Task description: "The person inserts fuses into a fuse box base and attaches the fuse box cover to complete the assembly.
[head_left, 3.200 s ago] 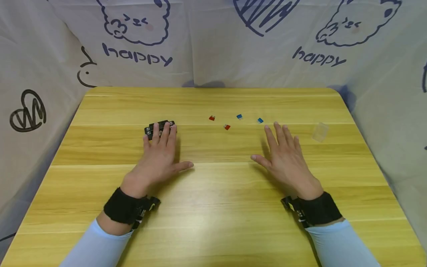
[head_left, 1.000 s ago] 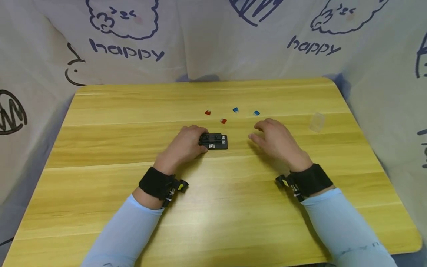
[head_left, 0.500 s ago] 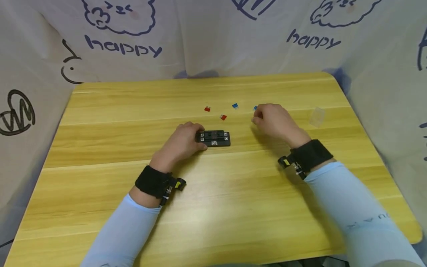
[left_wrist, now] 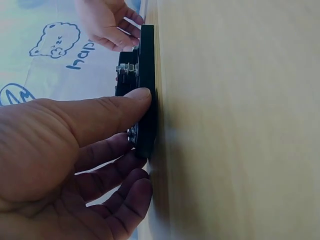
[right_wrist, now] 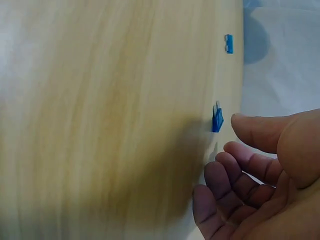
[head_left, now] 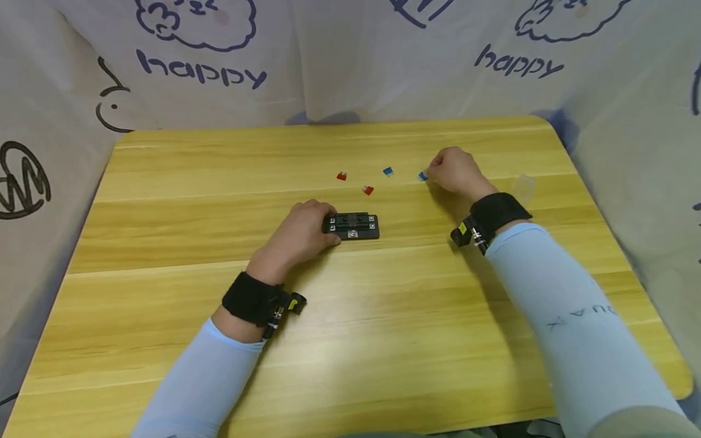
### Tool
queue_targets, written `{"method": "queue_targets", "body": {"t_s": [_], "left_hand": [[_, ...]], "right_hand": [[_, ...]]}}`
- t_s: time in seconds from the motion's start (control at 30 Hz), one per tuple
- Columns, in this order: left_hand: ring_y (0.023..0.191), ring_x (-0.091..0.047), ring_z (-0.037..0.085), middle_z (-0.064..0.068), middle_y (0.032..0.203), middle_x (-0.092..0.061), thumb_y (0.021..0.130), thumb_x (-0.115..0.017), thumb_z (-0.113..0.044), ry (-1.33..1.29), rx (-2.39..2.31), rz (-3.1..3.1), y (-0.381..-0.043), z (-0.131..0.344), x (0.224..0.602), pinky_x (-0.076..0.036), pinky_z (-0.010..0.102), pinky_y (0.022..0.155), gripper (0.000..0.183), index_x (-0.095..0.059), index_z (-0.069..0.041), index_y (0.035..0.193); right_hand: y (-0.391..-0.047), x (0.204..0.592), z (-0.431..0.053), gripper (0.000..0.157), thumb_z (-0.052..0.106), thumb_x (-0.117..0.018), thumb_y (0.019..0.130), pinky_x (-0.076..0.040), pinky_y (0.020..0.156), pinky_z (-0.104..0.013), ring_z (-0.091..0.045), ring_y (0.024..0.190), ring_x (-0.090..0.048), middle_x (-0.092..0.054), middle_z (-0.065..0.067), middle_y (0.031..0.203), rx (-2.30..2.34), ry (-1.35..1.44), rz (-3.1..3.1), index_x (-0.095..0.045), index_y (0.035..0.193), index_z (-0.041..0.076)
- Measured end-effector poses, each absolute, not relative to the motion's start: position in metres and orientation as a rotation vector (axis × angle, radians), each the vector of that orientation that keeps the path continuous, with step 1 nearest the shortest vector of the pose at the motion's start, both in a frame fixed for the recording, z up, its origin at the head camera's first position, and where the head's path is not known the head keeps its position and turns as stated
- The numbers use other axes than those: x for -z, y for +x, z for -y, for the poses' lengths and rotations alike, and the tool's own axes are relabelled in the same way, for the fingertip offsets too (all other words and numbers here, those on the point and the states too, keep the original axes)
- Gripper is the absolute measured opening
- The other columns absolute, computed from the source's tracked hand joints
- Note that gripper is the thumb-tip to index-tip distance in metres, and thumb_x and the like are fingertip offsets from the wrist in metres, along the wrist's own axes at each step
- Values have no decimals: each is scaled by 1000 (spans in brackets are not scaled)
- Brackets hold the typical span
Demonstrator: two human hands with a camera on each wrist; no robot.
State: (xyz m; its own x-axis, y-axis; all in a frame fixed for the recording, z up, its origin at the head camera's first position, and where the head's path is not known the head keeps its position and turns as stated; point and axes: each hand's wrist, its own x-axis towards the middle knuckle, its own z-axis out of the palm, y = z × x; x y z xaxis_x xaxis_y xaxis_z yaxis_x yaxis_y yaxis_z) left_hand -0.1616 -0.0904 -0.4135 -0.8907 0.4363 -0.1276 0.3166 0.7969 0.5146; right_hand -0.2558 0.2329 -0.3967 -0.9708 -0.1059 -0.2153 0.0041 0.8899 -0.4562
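My left hand (head_left: 298, 237) grips the left end of a black fuse block (head_left: 358, 226) with metal screw terminals, lying on the table. In the left wrist view the thumb presses along the block's near edge, with fingers behind its end. Beside a blue blade fuse (head_left: 422, 176) is my right hand (head_left: 454, 171). The right wrist view shows a small gap between the thumb and index finger and this blue fuse (right_wrist: 217, 121); the fingers are loosely bent and hold nothing. Another blue blade fuse (head_left: 388, 171) lies to its left.
Two red blade fuses (head_left: 342, 176) lie farther left, beyond the block. A clear plastic cover (head_left: 524, 188) sits to the right, partly behind the right wrist. The wooden table (head_left: 164, 201) ends at a white cloth backdrop (head_left: 339, 61).
Earlier both hands lay spread; the left hand has since brought the fuse block to the middle and still holds it. The right hand has moved farther forward to the right-hand blue fuse.
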Motion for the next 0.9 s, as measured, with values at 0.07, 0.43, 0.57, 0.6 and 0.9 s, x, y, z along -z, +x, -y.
{"method": "queue_targets", "body": {"t_s": [0.07, 0.43, 0.57, 0.6, 0.9], "left_hand": [[103, -50, 27, 12, 115, -59, 83, -75, -29, 595, -721, -2746, -161, 90, 413, -37, 43, 99, 52, -58, -4, 125], [101, -49, 27, 11, 114, -59, 82, -76, -28, 577, -717, -2754, -158, 90, 411, -41, 42, 94, 52, -58, -5, 125], [101, -49, 27, 11, 115, -59, 82, -76, -28, 582, -723, -2750, -158, 90, 411, -41, 42, 94, 52, -57, -5, 126], [101, -49, 27, 11, 115, -59, 82, -76, -28, 581, -724, -2751, -158, 91, 411, -41, 42, 94, 52, -57, -5, 126], [106, -48, 27, 11, 119, -58, 83, -75, -29, 563, -750, -2751, -159, 90, 412, -40, 42, 97, 53, -56, -5, 127]], "right_hand": [[-259, 400, -233, 29, 28, -57, 96, -38, 62, -35, -26, 71, -49, -58, -13, 86, 685, -61, -2814, -65, 97, 0], [-260, 405, -221, 29, 29, -59, 96, -38, 66, -36, -27, 76, -49, -55, -12, 88, 652, -24, -2788, -61, 91, 1], [-260, 405, -219, 27, 26, -59, 96, -39, 64, -35, -26, 75, -50, -58, -12, 91, 629, -14, -2781, -64, 91, 0], [-260, 405, -218, 27, 26, -59, 95, -39, 63, -35, -25, 72, -50, -57, -11, 87, 621, -13, -2781, -64, 87, 1], [-263, 401, -217, 29, 26, -56, 97, -37, 65, -36, -25, 72, -47, -58, -12, 95, 577, -44, -2726, -67, 87, 1]]}}
